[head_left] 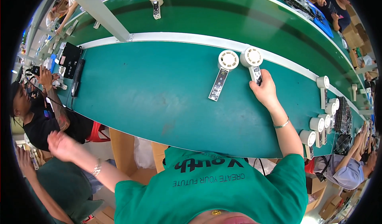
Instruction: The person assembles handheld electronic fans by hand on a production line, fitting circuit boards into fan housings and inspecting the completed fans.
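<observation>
My right hand (264,89) is closed round the handle of a white handheld fan (252,58). Thumb and fingers grip its lower part, and a dark circuit board shows along the handle. Just left of it a second handheld fan (228,60) lies on the green work table (159,93), its handle slanting toward me with the board uncovered. My left hand (65,145) is stretched out far to the left, beyond the table's near edge. It is slightly blurred, with its fingers loosely extended and nothing visible in it.
Several more fans (316,124) stand at the table's right end beside stacked dark parts (342,116). A conveyor belt (199,15) runs behind a white rail and carries another fan (156,5). A black device (70,60) sits at the left end. Co-workers (47,112) are on both sides.
</observation>
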A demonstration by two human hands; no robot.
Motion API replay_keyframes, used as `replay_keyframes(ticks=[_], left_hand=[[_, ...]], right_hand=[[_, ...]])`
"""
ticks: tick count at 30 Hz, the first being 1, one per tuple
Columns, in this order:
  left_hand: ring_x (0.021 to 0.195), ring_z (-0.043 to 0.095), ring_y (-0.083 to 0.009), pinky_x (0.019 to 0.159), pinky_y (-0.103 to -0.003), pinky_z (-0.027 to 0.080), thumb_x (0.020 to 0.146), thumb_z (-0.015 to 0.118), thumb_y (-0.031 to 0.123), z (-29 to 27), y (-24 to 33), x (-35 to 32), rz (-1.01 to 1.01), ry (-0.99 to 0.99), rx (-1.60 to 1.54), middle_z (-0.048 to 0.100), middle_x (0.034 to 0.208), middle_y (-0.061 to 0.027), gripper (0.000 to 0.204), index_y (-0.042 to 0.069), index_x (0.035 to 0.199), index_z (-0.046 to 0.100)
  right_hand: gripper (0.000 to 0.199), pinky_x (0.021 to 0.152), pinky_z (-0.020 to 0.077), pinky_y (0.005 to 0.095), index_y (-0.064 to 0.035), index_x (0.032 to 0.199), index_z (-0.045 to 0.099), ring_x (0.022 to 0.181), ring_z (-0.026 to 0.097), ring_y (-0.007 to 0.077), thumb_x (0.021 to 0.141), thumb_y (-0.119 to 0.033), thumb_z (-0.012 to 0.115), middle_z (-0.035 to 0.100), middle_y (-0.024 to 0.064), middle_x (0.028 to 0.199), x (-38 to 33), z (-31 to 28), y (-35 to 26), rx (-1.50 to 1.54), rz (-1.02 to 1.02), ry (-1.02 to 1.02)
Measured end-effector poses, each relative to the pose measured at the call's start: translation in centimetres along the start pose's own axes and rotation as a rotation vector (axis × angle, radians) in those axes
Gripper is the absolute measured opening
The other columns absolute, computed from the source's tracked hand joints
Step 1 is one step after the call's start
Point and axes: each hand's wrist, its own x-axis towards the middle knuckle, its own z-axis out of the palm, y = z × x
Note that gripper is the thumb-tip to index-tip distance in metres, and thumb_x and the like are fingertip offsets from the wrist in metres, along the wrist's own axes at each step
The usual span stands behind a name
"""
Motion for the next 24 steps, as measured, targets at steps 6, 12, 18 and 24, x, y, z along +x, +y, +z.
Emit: replay_keyframes(ticks=[6, 12, 18, 24], left_hand=[[0.086, 0.055, -0.0099, 0.075, -0.024, 0.046, 0.087, 0.064, 0.022, 19.1, -0.3, -21.9, -0.305, -1.253, 0.364, 0.062, 0.106, -0.0042, 0.047, 0.002, 0.128, 0.052], [0.088, 0.057, -0.0284, 0.074, -0.039, 0.047, 0.072, 0.071, 0.041, 28.3, -3.3, -29.4, -0.089, -1.780, 0.653, 0.060, 0.087, -0.0131, 0.047, -0.001, 0.091, 0.058], [0.071, 0.056, -0.0174, 0.064, -0.030, 0.047, 0.081, 0.068, 0.028, 27.7, -5.1, -30.6, -0.263, -1.589, 0.374, 0.059, 0.079, -0.0082, 0.037, 0.000, 0.097, 0.049], [0.073, 0.054, -0.0088, 0.062, -0.022, 0.045, 0.093, 0.053, 0.018, 29.0, -4.6, -31.3, -0.823, -1.240, -0.210, 0.058, 0.083, -0.0041, 0.026, 0.004, 0.113, 0.044]], right_hand=[[0.037, 0.048, 0.0467, 0.0253, 0.0052, 0.114, 0.036, 0.053, 0.054, 0.0113, 0.084, -0.005, 0.055, 0.057, 0.0076, 0.076, -0.5, 1.1, -1.4, 0.611, 0.003, 0.003], [0.037, 0.042, 0.0397, 0.0228, -0.0004, 0.119, 0.041, 0.050, 0.047, 0.0078, 0.095, -0.026, 0.049, 0.050, 0.0016, 0.072, -0.1, 2.0, -0.6, 0.810, 0.159, -0.149], [0.036, 0.048, 0.0436, 0.0230, -0.0029, 0.123, 0.043, 0.058, 0.050, 0.0082, 0.098, -0.029, 0.042, 0.051, 0.0025, 0.078, 1.1, 1.3, -1.0, 0.901, 0.072, -0.169], [0.038, 0.044, 0.0436, 0.0215, -0.0019, 0.126, 0.041, 0.056, 0.051, 0.0084, 0.098, -0.028, 0.042, 0.053, 0.0044, 0.082, 2.4, 0.9, -3.5, 0.914, 0.015, -0.108]])
